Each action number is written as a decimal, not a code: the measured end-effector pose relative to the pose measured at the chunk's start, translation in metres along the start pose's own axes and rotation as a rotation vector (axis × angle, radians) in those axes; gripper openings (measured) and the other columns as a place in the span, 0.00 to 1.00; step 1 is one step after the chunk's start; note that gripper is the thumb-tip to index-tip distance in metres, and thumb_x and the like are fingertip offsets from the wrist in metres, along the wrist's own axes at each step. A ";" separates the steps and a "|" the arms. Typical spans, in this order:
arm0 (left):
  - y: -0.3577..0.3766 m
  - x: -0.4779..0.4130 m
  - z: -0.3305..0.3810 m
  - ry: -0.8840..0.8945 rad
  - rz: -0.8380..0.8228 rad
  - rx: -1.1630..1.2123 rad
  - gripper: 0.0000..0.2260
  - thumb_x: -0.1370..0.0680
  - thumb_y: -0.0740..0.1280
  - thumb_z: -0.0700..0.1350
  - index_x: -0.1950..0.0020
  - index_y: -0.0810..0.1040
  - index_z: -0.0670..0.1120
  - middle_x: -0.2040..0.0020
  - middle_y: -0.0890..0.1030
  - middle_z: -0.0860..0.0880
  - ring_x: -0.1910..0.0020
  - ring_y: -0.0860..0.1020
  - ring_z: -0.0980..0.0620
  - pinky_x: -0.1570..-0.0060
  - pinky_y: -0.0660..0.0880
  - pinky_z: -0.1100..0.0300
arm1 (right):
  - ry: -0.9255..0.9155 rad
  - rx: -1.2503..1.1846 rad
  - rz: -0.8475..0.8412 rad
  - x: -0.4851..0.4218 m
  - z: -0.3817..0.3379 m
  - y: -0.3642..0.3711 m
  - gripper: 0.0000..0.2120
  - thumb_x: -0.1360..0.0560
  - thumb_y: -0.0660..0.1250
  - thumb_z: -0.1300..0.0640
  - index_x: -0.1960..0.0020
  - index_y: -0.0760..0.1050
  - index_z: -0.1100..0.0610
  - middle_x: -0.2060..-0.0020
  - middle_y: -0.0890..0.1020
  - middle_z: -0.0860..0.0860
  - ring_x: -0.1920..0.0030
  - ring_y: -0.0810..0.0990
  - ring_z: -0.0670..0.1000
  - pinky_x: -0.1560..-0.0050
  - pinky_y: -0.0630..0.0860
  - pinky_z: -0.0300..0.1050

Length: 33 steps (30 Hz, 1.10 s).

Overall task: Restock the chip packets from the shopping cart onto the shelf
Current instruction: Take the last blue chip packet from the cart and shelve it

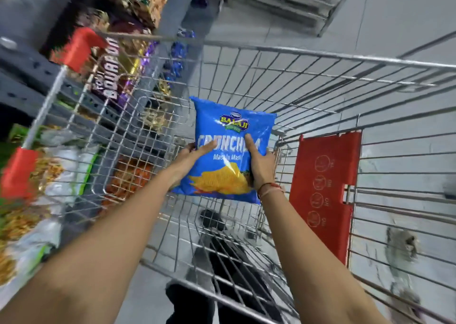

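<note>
A blue chip packet (229, 136) with yellow chips printed on it is held upright above the wire shopping cart (320, 59). My left hand (191, 159) grips its left edge, thumb across the front. My right hand (260, 164) grips its lower right side, with a red thread at the wrist. The cart's basket under the packet looks bare of other packets. The shelf (170, 27) with snack packs runs along the left.
Red corner guards (81, 48) cap the cart's left rim. A red child-seat flap (323, 190) hangs at the cart's right. Bourbon biscuit packs (111, 76) and snack bags (49, 173) fill the left shelves. Grey tiled floor lies beyond and beneath.
</note>
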<state>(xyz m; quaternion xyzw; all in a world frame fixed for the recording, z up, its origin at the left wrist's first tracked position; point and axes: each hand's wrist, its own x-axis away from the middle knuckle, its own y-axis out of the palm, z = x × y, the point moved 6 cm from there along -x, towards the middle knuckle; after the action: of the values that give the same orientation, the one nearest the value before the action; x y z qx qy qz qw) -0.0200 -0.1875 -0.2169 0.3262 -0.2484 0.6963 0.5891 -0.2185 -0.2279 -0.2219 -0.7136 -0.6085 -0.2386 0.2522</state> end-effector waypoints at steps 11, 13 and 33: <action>-0.045 0.177 0.118 0.399 0.095 0.079 0.34 0.49 0.77 0.64 0.48 0.75 0.51 0.45 0.82 0.46 0.46 0.81 0.44 0.41 0.75 0.45 | -0.258 -0.038 -0.130 0.144 -0.159 0.043 0.37 0.48 0.75 0.32 0.48 0.82 0.55 0.53 0.87 0.52 0.50 0.85 0.54 0.44 0.80 0.53; -0.057 0.216 0.144 0.502 0.149 0.105 0.29 0.43 0.77 0.59 0.46 0.76 0.51 0.45 0.83 0.46 0.48 0.82 0.45 0.46 0.79 0.48 | -0.317 -0.073 -0.197 0.180 -0.192 0.056 0.34 0.46 0.76 0.34 0.49 0.82 0.56 0.53 0.87 0.54 0.50 0.85 0.54 0.45 0.80 0.53; -0.214 0.721 0.220 1.368 0.906 0.164 0.27 0.43 0.78 0.59 0.47 0.78 0.54 0.54 0.86 0.56 0.55 0.84 0.54 0.61 0.80 0.63 | -1.018 -0.286 -0.943 0.644 -0.381 0.207 0.26 0.45 0.74 0.32 0.62 0.82 0.54 0.58 0.87 0.50 0.54 0.85 0.52 0.47 0.80 0.61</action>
<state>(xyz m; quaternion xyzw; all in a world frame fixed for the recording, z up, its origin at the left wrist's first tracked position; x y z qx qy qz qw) 0.1583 0.1656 0.4599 -0.2598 0.1095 0.9271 0.2468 0.0669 -0.0210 0.4699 -0.4233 -0.8576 -0.0369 -0.2899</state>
